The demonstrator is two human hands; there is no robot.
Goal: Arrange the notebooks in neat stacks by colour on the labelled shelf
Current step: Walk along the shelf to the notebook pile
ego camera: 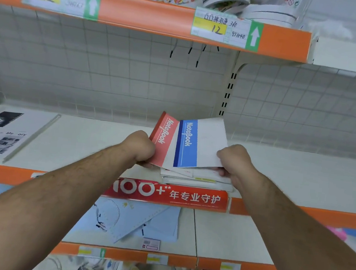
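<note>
My left hand (140, 148) grips the near left edge of a red-banded notebook (163, 139). My right hand (234, 160) pinches the right side of a blue-banded notebook (200, 144), which overlaps the red one. Both are lifted and tilted above a low stack of notebooks (198, 179) that lies near the front edge of the middle shelf (96, 139). The colours of the stacked notebooks are mostly hidden; only white edges and a yellow-green strip show.
A large white photo album (6, 135) lies at the left of the middle shelf. A red banner (170, 194) runs along the shelf's orange front lip. Pale blue notebooks (131, 220) lie on the shelf below. The upper shelf (146, 13) carries price labels and tape rolls.
</note>
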